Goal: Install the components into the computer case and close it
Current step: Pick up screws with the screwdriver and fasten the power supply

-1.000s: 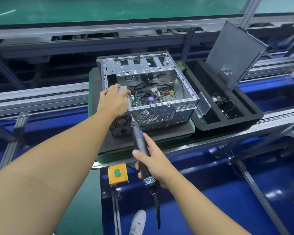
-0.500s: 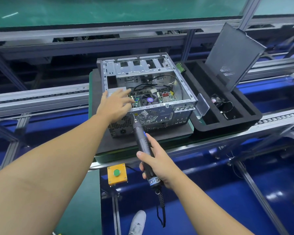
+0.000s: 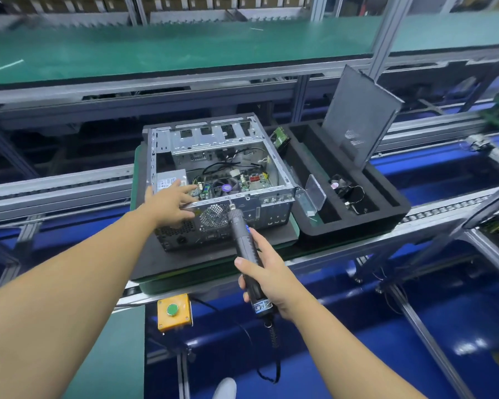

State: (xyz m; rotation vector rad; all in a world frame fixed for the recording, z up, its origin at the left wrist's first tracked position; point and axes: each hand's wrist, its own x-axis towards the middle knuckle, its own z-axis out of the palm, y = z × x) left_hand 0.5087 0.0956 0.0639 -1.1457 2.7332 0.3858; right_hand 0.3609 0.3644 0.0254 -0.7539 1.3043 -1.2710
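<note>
With the open computer case (image 3: 219, 180) at frame centre, my left hand (image 3: 167, 204) rests flat on its near rim and my right hand (image 3: 267, 276) grips the electric screwdriver (image 3: 244, 241), its bit at the rear panel, likely fastening; next needs a squarely seated bit.

My bare arms and hands, and one shoe

My left hand (image 3: 167, 201) and right hand (image 3: 267, 276) wear no gloves, rings or watch; both forearms are uncovered, no sleeve showing. Below, the toe of my pale grey shoe (image 3: 224, 388) shows.
</note>
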